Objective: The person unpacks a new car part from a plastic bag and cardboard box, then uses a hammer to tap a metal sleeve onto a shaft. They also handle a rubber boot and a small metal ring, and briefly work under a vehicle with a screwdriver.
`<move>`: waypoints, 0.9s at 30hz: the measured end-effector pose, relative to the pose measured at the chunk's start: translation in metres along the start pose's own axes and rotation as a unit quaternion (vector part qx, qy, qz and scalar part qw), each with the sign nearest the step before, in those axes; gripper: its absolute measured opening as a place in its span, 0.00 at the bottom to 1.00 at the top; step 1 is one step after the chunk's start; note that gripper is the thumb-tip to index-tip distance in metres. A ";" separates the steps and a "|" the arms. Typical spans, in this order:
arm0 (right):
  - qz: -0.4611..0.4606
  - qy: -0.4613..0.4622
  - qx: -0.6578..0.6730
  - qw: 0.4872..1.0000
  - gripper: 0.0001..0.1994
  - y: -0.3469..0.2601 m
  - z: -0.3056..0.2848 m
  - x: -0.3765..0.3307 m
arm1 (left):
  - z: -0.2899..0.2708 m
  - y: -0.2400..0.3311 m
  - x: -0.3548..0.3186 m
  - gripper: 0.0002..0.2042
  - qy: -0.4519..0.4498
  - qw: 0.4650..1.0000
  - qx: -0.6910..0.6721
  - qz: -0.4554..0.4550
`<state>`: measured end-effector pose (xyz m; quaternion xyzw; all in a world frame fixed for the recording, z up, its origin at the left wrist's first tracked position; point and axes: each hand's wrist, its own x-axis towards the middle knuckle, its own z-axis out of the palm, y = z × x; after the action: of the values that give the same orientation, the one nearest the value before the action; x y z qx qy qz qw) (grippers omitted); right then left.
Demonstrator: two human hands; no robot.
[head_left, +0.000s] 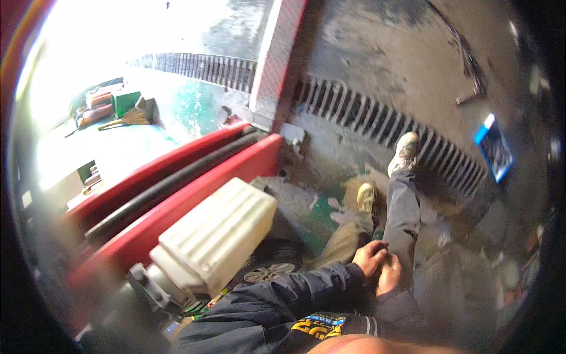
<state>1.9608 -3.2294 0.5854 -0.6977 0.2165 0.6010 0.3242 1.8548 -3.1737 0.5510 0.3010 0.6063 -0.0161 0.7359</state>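
My left hand and my right hand meet in front of my body, above my legs. The fingers of both are drawn in and touch or overlap. Whatever they hold, if anything, is hidden between them. Dark jacket sleeves cover my forearms. Beyond the hands are my legs in grey trousers and my light shoes, one foot ahead of the other. To the left of my arms stands a whitish ribbed plastic tank joined to a grey motor-like unit.
Red metal beams with a black bar run along the left, meeting an upright post. A slotted drain grate crosses the floor ahead. A wheel lies beside the tank. At right is a blue-edged flat object.
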 end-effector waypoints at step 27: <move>0.024 -0.192 -0.104 0.975 0.09 -0.789 0.883 0.069 | -0.609 0.884 0.299 0.15 -0.012 0.880 -0.472 -0.051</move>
<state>1.9023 -2.0452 0.6101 -0.5938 0.1031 0.7508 0.2703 1.7402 -2.0665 0.6046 -0.1136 0.5479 0.2304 0.7961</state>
